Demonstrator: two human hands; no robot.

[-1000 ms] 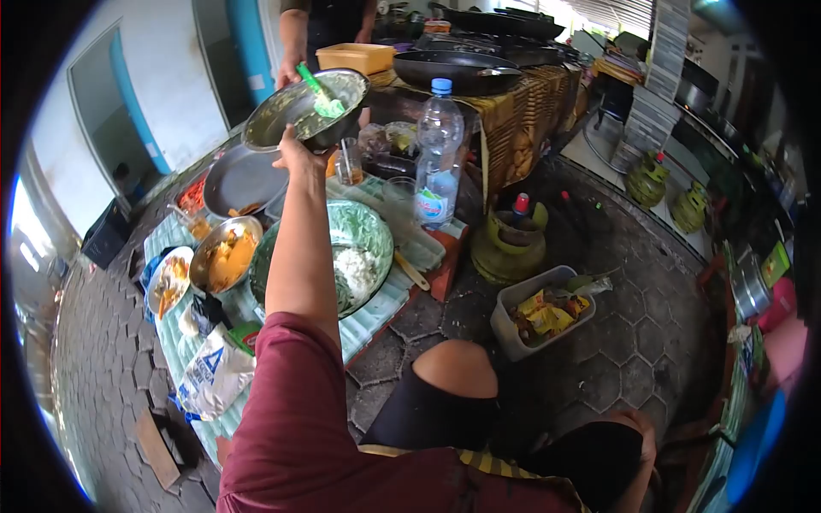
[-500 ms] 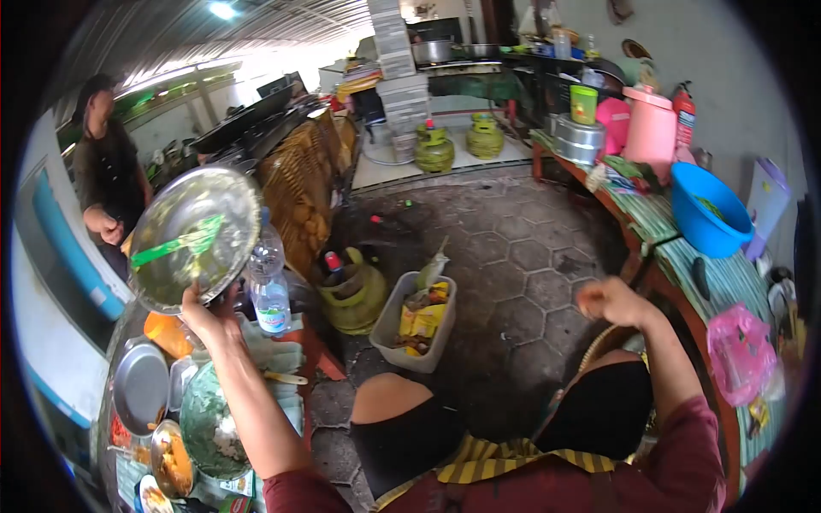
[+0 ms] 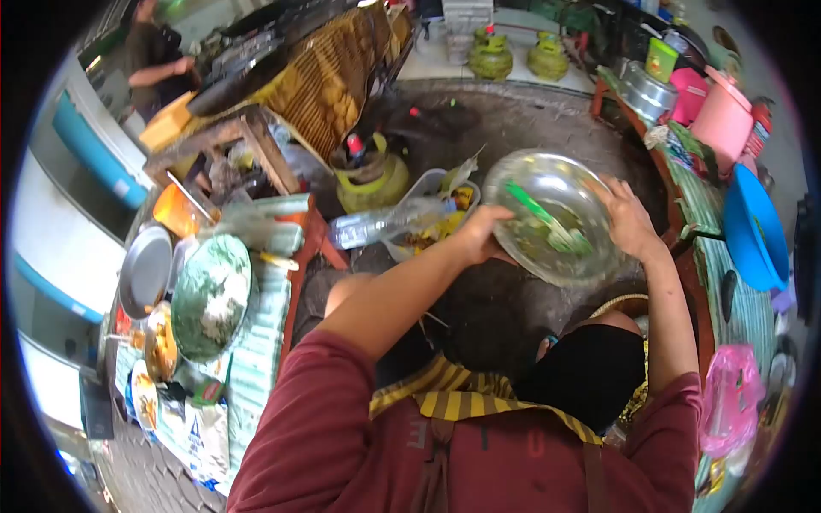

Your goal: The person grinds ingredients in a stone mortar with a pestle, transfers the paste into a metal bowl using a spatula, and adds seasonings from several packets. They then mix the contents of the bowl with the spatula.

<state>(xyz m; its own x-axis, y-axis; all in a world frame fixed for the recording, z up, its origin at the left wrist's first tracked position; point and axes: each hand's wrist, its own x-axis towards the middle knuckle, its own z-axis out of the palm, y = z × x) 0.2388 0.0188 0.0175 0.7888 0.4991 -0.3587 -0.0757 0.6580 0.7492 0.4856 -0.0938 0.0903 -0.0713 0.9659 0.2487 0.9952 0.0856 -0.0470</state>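
A shiny metal bowl (image 3: 500,190) is held out in front of my knees, tilted so that its inside faces me. My left hand (image 3: 486,232) grips its left rim, thumb toward the inside. On the opposite side my right hand (image 3: 631,221) is closed on the right rim. Inside the bowl lies a green spatula (image 3: 532,203), its paler end down in smeared yellowish-green residue. Left of the bowl, a clear plastic bottle (image 3: 363,229) lies sideways, overlapping a white plastic tub (image 3: 428,184) with yellow packets in it.
On the left bench stand a green basin (image 3: 192,321) with white contents and a grey pan (image 3: 145,269). Green gas cylinders (image 3: 372,184) stand on the floor. At right are a blue basin (image 3: 757,227) and a pink bag (image 3: 733,402). Another person (image 3: 154,64) stands at the far left.
The bowl has moved from the left to the front centre, and my right hand has come onto its rim. The bottle, upright before, is now on its side. My view has tilted down.
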